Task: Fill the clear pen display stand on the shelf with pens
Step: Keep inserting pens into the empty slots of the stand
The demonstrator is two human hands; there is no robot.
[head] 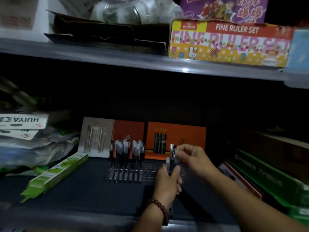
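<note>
Pretty dim in here. I've got a bunch of pens (170, 164) gripped upright in my left hand (168, 183), and my right hand (192, 158) is pinching the top of one of them. The clear stand (147, 173) sits on the dark shelf (83, 190) right behind my hands; its left side already has pens standing in it (127, 156), the right side looks bare. Green box (56, 173) lies off to the left, orange cards (175, 139) behind.
</note>
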